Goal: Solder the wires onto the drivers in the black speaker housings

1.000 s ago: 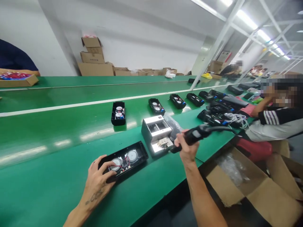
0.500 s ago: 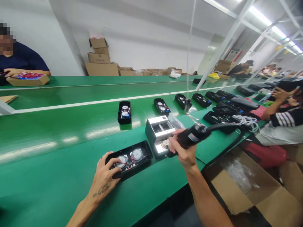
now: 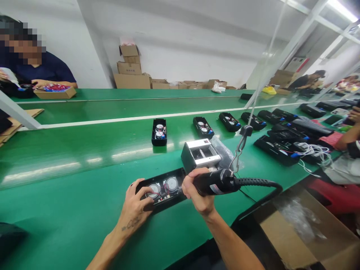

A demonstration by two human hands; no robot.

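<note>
A black speaker housing (image 3: 164, 187) with two round silver drivers and red wires lies open on the green belt (image 3: 70, 195) in front of me. My left hand (image 3: 137, 206) grips its left end, fingers curled over the edge. My right hand (image 3: 197, 191) is closed round a black electric screwdriver (image 3: 216, 182), which hangs from a hook and cable and points toward the housing's right end. A coiled black cord runs off to the right from the screwdriver.
A silver metal screw box (image 3: 201, 155) stands just behind the housing, with a plastic bag beside it. More black housings (image 3: 159, 132) lie along the belt. A person in dark blue sits at the far left; another person sits at the right. An open carton (image 3: 298, 228) is at the lower right.
My right hand has brought the screwdriver left and down from the silver box to the housing's right end. The view has swung to the left. My left hand has stayed on the housing.
</note>
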